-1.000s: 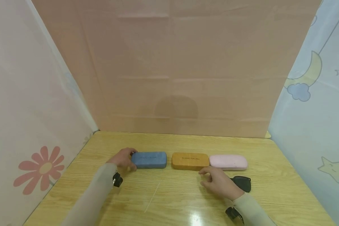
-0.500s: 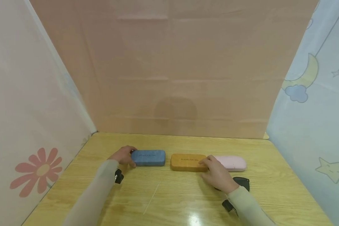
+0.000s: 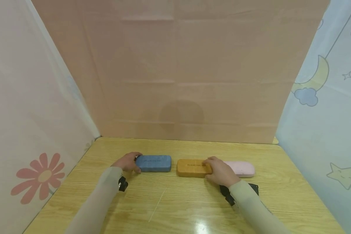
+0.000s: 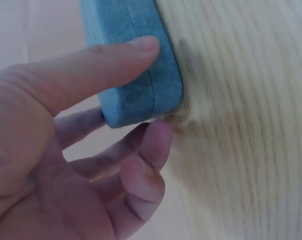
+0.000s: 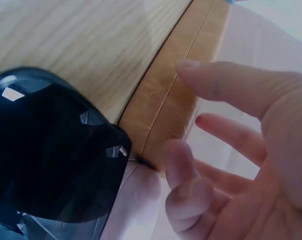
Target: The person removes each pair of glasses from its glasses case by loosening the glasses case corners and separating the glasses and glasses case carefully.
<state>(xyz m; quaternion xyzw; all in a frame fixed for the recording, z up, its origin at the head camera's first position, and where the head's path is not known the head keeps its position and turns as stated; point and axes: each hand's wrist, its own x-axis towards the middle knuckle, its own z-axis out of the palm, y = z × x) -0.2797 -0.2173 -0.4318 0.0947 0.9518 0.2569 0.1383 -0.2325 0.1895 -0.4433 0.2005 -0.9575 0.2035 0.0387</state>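
A blue glasses case [image 3: 154, 163] lies on the wooden table, left of centre. My left hand [image 3: 127, 162] holds its left end; in the left wrist view the thumb [image 4: 116, 60] lies along its side, and the other fingers curl at the end and behind. An orange glasses case [image 3: 190, 168] with dark lettering lies to the right of the blue one, a gap between them. My right hand [image 3: 223, 173] grips its right end, thumb [image 5: 215, 82] on the front side and fingers over the top and back. The hand hides that end in the head view.
A pink glasses case [image 3: 243, 169] lies right of the orange one, partly behind my right hand. Dark sunglasses [image 5: 51, 155] lie in front of it, partly covered by the right forearm in the head view. A peach backdrop [image 3: 187, 71] stands behind the table [image 3: 175, 208].
My right hand has moved up and left from in front of the orange case onto its right end. The left hand stays on the blue case. The head view has shifted slightly.
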